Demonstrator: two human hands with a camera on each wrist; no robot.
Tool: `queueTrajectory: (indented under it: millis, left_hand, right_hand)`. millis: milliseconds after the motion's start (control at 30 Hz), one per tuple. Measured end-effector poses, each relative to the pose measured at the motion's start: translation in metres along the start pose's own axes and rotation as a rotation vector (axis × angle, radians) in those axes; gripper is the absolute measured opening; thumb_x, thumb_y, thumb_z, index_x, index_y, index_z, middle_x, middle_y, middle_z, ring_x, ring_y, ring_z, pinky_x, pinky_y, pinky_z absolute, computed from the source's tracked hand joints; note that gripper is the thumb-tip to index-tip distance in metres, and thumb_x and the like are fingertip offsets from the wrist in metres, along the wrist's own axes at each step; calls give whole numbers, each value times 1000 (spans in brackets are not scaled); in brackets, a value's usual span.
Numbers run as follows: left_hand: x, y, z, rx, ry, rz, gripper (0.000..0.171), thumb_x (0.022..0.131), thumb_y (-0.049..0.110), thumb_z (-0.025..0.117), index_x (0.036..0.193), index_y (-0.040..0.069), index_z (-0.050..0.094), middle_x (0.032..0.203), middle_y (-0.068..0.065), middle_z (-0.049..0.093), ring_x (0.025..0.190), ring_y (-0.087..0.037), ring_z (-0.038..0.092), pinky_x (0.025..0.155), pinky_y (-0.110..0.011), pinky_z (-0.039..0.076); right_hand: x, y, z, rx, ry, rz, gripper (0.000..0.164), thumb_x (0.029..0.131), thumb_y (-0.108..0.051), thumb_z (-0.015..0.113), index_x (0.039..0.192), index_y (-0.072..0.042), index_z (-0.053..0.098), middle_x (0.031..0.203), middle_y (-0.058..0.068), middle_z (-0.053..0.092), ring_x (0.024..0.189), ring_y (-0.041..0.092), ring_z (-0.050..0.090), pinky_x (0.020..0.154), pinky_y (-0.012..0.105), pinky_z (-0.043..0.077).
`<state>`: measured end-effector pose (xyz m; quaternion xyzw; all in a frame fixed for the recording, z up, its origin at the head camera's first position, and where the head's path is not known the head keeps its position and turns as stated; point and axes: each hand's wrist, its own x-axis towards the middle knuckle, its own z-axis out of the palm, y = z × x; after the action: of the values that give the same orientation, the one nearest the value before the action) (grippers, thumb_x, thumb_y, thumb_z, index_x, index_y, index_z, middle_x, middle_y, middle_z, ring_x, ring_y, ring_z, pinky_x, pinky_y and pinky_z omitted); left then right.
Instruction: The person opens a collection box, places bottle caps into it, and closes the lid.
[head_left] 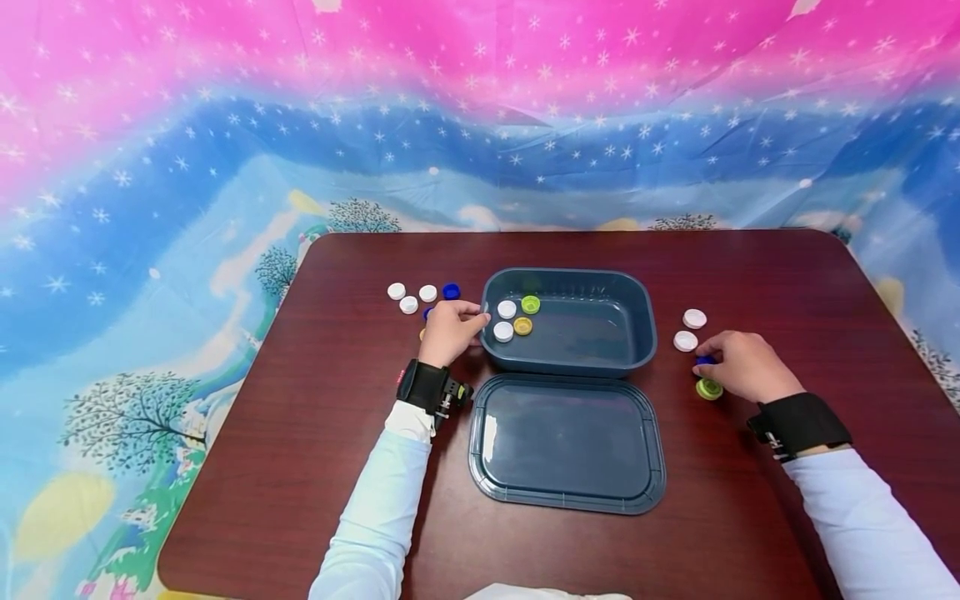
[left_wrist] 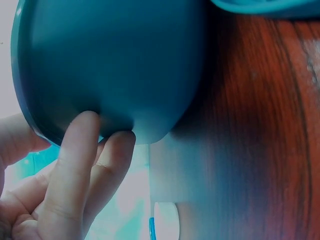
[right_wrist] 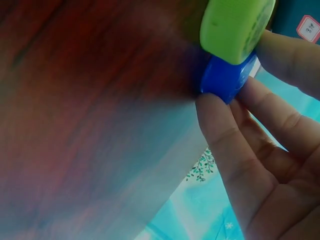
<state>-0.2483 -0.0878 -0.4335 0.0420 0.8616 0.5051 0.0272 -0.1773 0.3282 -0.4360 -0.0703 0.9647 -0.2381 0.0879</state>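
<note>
A dark blue-grey plastic container [head_left: 592, 333] stands open on the table, with two white caps [head_left: 503, 332], a green cap [head_left: 530, 304] and a yellow cap [head_left: 522, 326] at its left end. My left hand [head_left: 448, 332] grips the container's left rim, thumb over the edge and fingertips against the outer wall. On the right side of the table, my right hand [head_left: 750, 365] pinches a blue bottle cap [right_wrist: 225, 77] between thumb and fingers. Right beside that cap is another green cap [head_left: 708, 389], overlapping it in the right wrist view. Two white caps [head_left: 685, 341] lie just beyond.
The container's lid [head_left: 567, 442] lies flat in front of it. Left of the container are several caps: white ones [head_left: 396, 291], a blue one [head_left: 451, 291] and others partly hidden by the left hand. A patterned cloth [head_left: 480, 150] hangs behind the table.
</note>
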Motion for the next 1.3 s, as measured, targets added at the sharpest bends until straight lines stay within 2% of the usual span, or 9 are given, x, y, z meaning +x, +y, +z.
queueTrajectory:
  millis: [367,600,767,1033,1300]
  left_hand:
    - [-1,1,-1,-12,-6,-2,23,90,16,71,107,1,72,89,-12,72,60,-19,70,60,-32,58]
    - [-1,1,-1,-24,-10,6,22,90,15,70,106,0,73,88,-12,72,60,-19,69,59,-31,58]
    - [0,-1,-1,-22,-11,6,23,90,15,70,107,0,72,88,-13,72,61,-19,70,59,-31,58]
    - [1,-3,-1,-26,-13,-1,23,90,14,70,107,-1,72,89,-14,72,61,-20,70,61,-34,58]
    - [1,-1,-1,-27,-8,1,21,90,14,70,106,0,72,88,-12,72,60,-19,69,60,-32,58]
  right_hand:
    - [-1,-2,-1,-23,24,-5,29,85,-10,73,104,11,69,91,20,68,80,30,61,62,38,51]
    - [-2,-5,-13,-45,59,-27,23,85,-10,72,101,6,72,89,16,67,77,27,59,59,35,47]
    - [0,-12,-26,-46,82,-30,26,85,-12,74,103,7,71,89,17,68,77,28,58,60,37,47]
    - [11,-35,-46,-59,107,-44,28,86,-10,73,106,9,70,93,21,67,77,29,58,60,38,47]
    - [29,-71,-56,-96,113,-153,25,85,-9,74,106,5,71,94,17,68,79,28,59,64,42,48]
